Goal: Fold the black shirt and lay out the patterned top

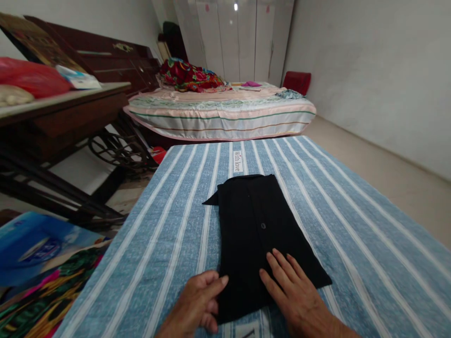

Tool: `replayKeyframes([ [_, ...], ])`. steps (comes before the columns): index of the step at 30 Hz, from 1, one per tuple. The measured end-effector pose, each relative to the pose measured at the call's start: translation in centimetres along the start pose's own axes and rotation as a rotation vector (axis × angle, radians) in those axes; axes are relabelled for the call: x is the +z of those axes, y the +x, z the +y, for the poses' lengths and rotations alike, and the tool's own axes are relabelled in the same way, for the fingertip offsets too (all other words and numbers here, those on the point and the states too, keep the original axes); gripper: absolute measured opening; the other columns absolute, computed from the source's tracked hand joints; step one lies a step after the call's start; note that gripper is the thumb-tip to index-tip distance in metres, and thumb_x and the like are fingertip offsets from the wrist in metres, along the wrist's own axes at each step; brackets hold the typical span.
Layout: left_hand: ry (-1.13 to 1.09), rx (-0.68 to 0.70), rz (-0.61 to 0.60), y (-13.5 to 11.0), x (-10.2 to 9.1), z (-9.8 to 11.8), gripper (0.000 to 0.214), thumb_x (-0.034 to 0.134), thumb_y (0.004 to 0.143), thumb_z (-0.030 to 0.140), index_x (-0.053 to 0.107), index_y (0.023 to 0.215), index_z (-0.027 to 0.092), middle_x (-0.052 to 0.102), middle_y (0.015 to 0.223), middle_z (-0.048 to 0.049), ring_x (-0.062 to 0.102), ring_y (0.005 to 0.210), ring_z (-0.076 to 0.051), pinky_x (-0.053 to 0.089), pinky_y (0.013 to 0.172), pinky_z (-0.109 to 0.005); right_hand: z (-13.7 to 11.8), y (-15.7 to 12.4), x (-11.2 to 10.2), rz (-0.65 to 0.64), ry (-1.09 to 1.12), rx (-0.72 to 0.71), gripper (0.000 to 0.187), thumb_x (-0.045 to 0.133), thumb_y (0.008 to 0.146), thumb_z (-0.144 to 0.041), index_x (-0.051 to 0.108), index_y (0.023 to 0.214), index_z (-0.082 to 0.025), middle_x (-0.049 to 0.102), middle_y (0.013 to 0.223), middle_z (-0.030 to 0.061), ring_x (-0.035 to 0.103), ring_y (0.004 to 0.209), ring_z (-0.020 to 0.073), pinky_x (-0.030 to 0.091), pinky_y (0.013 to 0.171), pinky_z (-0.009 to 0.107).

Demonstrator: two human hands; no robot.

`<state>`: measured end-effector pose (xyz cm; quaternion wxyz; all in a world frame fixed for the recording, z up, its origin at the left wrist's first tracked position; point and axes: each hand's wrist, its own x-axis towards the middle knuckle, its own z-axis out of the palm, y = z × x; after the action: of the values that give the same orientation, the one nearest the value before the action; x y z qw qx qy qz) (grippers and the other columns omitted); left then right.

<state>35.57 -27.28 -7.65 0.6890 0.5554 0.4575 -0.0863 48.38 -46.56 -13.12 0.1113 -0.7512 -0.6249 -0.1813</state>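
Note:
A black shirt (pixel 255 230), folded into a long rectangle with a button showing, lies on a blue cloth with white stripes (pixel 352 234). My right hand (pixel 292 291) rests flat on the shirt's near end, fingers stretched out. At the shirt's near left edge is my left hand (pixel 200 303), its thumb pointing at the fabric and its fingers curled under, touching the edge. Whether it grips the fabric is not clear.
A bed (pixel 221 112) with a striped sheet and a floral bundle stands beyond the cloth. An old sewing-machine table (pixel 63 112) with bags on top is at the left. Colourful bags (pixel 38 263) lie at the near left. Bare floor runs along the right wall.

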Motion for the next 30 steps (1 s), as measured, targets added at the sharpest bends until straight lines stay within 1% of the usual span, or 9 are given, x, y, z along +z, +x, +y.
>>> replayKeyframes([
  [4,0.115,0.080,0.020,0.5,-0.1,-0.6,0.042,0.065,0.067,0.051,0.039,0.061,0.019,0.042,0.050,0.0059,0.043,0.045,-0.007,0.033,0.038,-0.016,-0.1,-0.5,0.1,-0.040,-0.002,-0.008,0.047,0.054,0.082,-0.028,0.051,0.128,-0.017,0.049,0.133,0.0191,0.039,0.126,0.0367,0.044,0.093,0.050],
  [8,0.016,0.089,0.007,0.4,0.0,-0.9,0.039,0.064,0.067,0.050,0.041,0.061,0.019,0.044,0.053,0.0042,0.046,0.048,-0.009,0.034,0.038,-0.016,0.1,-1.0,0.3,-0.047,0.001,-0.009,0.051,0.054,0.080,-0.023,0.049,0.130,-0.017,0.048,0.134,0.0184,0.036,0.129,0.0362,0.042,0.095,0.050],
  [11,-0.041,0.050,0.007,0.1,0.3,-0.9,0.035,0.061,0.069,0.047,0.042,0.064,0.019,0.040,0.050,0.0064,0.040,0.042,-0.006,0.034,0.036,-0.016,0.1,-0.8,0.1,-0.049,-0.011,-0.044,0.054,0.054,0.078,-0.026,0.047,0.131,-0.016,0.049,0.132,0.0203,0.041,0.124,0.0383,0.043,0.091,0.053],
  [13,-0.025,0.051,0.047,0.0,0.6,-0.9,0.032,0.061,0.068,0.044,0.041,0.065,0.020,0.035,0.048,0.0087,0.033,0.038,-0.005,0.032,0.032,-0.016,-0.1,-0.2,-0.4,-0.060,-0.018,-0.077,0.056,0.054,0.077,-0.024,0.046,0.132,-0.017,0.049,0.132,0.0208,0.042,0.123,0.0388,0.044,0.089,0.054],
  [16,0.024,0.112,0.108,0.0,0.9,-1.1,0.025,0.060,0.069,0.037,0.040,0.065,0.021,0.033,0.047,0.0101,0.032,0.037,-0.006,0.033,0.031,-0.017,-0.8,1.2,-1.2,-0.084,0.034,-0.115,0.056,0.054,0.077,-0.020,0.046,0.132,-0.019,0.049,0.134,0.0184,0.042,0.124,0.0365,0.042,0.092,0.054],
  [20,0.063,0.139,0.148,-0.4,1.1,-1.3,0.015,0.056,0.071,0.028,0.044,0.072,0.020,0.036,0.048,0.0099,0.036,0.036,-0.006,0.034,0.031,-0.016,-1.7,3.5,-1.8,-0.215,0.185,-0.116,0.061,0.057,0.076,-0.027,0.042,0.135,-0.018,0.043,0.139,0.0163,0.035,0.130,0.0348,0.037,0.099,0.054],
  [24,-0.019,0.091,0.083,-1.0,0.9,-1.4,0.019,0.059,0.067,0.025,0.047,0.080,0.019,0.042,0.053,0.0084,0.041,0.041,-0.007,0.035,0.031,-0.016,-2.1,4.7,-1.5,-0.371,0.241,-0.121,0.063,0.059,0.074,-0.024,0.044,0.135,-0.015,0.042,0.140,0.0171,0.035,0.130,0.0352,0.035,0.101,0.055],
  [27,-0.060,0.092,0.023,-1.2,0.9,-1.7,0.014,0.055,0.070,0.027,0.048,0.077,0.018,0.044,0.054,0.0066,0.042,0.043,-0.007,0.035,0.033,-0.016,-2.3,4.6,-1.0,-0.394,0.217,-0.121,0.069,0.057,0.068,-0.015,0.043,0.135,-0.015,0.041,0.141,0.0166,0.035,0.130,0.0348,0.036,0.100,0.055],
  [30,-0.061,0.116,0.030,-1.2,1.0,-2.2,0.012,0.051,0.073,0.028,0.048,0.079,0.018,0.042,0.053,0.0068,0.042,0.043,-0.008,0.036,0.033,-0.017,-2.5,4.5,-0.9,-0.401,0.178,-0.069,0.080,0.056,0.061,-0.009,0.037,0.139,-0.017,0.037,0.142,0.0185,0.036,0.129,0.0343,0.038,0.098,0.055],
])
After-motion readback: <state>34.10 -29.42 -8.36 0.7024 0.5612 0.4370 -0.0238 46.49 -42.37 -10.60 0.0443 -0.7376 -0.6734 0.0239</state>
